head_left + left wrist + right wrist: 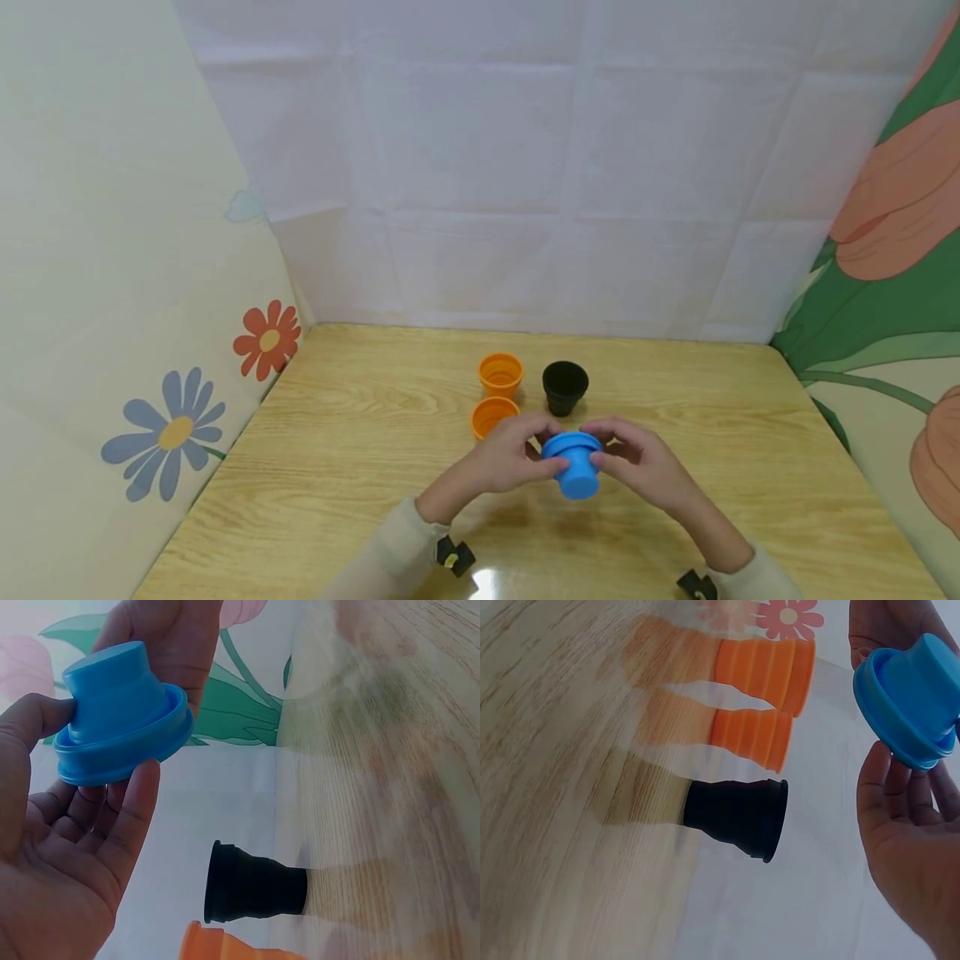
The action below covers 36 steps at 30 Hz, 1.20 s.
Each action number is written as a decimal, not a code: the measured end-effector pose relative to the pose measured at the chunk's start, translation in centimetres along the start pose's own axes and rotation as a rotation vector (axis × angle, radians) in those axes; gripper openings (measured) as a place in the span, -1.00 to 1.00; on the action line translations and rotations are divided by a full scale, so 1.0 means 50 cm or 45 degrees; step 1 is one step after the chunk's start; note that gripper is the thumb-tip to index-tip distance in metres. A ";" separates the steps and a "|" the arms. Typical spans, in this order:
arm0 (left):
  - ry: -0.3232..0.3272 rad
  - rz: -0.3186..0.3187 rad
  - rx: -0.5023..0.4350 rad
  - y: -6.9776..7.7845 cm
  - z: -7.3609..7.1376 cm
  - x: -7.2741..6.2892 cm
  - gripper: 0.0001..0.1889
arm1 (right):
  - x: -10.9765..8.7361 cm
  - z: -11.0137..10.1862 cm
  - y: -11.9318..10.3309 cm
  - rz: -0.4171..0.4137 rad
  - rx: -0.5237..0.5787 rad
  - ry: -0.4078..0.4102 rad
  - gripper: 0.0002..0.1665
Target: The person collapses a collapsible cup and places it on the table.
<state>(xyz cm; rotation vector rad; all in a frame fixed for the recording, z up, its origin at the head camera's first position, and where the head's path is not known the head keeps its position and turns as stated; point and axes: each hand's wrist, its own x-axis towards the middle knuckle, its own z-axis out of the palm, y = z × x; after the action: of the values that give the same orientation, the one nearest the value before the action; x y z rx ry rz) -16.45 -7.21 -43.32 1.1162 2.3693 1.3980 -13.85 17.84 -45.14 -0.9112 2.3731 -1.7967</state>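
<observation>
Above the table, a blue collapsible cup (579, 473) is held between both hands, its narrow base tilted toward the camera in the head view. Its outer ring is folded back around the narrower section, as the left wrist view shows. My left hand (517, 454) grips it from the left, thumb on the side wall and fingers at the rim. From the other side my right hand (647, 462) grips it the same way. Just beyond the hands stand a black cup (565, 387) and two orange cups, the nearer orange cup (494, 416) partly hidden by my left hand.
The farther orange cup (500, 374) stands upright behind the nearer one. A wooden table (360, 450) carries everything. White cloth (480, 183) hangs along its back edge, with flower-printed cloth (900, 208) at the sides.
</observation>
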 end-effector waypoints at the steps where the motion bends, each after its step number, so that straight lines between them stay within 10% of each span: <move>1: 0.003 -0.002 0.003 0.001 0.000 0.000 -0.78 | 0.001 -0.001 -0.001 -0.002 0.003 -0.017 -0.65; 16: 0.049 -0.033 0.106 0.007 0.009 0.003 -0.80 | -0.001 0.000 0.003 -0.091 -0.015 -0.131 -0.65; 36: 0.091 -0.051 0.326 0.016 0.019 0.002 -0.83 | 0.000 0.017 0.008 -0.222 -0.330 0.017 -0.72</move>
<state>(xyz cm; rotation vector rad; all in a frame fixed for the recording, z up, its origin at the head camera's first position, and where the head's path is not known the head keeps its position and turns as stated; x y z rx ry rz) -15.64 -6.27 -43.16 1.0854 2.6648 1.1643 -13.71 17.18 -45.78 -1.1701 2.6540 -1.5720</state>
